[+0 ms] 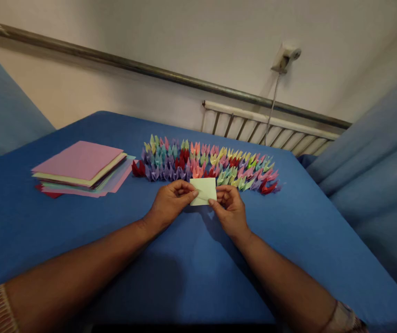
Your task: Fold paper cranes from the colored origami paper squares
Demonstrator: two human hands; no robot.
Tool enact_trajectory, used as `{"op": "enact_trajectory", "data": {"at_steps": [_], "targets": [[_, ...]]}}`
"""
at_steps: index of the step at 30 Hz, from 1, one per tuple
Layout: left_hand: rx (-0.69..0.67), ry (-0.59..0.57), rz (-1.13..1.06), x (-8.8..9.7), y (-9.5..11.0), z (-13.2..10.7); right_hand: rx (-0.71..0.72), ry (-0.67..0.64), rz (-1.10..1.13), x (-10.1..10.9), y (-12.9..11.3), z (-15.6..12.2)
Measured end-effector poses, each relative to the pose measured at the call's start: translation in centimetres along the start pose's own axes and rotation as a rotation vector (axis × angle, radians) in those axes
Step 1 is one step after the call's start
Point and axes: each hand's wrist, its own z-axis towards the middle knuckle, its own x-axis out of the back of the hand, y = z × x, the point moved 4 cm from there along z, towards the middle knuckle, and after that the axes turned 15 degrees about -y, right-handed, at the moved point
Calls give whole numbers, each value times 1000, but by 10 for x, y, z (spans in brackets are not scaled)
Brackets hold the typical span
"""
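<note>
A small pale green square of folded paper (203, 189) is held up between my two hands, above the table. My left hand (172, 200) pinches its left edge between thumb and fingers. On the other side, my right hand (231, 208) grips the right edge, its thumb on the near face at the lower corner. A faint crease runs across the paper. Just behind it stand several rows of folded paper cranes (165, 172) in purple, red, pink, yellow, green and blue. The paper hides a few of them.
A stack of coloured paper sheets (80, 159), pink on top, lies at the left on the blue-covered table (143, 286). Beyond are a wall rail (170, 74), a radiator (240, 125) and a corded wall fitting (284, 59). Blue curtains (385, 152) hang at both sides.
</note>
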Motion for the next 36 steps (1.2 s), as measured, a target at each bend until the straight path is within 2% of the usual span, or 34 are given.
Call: {"op": "enact_trajectory", "data": {"at_steps": [3, 9, 15, 22, 26, 30, 36], "targets": [[-5, 11, -2, 0, 0, 0, -70, -13, 140, -2, 4, 3], [5, 16, -117, 0, -2, -1, -303, -162, 168, -3, 13, 4], [86, -142, -147, -9, -6, -1, -280, -128, 172, -2, 10, 4], [88, -76, -76, -3, -9, 1, -317, -191, 201, -6, 9, 3], [85, -119, -190, -7, -12, 2, -311, -146, 251, -4, 14, 3], [108, -131, -206, -14, -11, 0, -301, -94, 292, -3, 19, 3], [81, -117, -159, -9, -9, 2, -357, -287, 220, -8, 14, 1]]}}
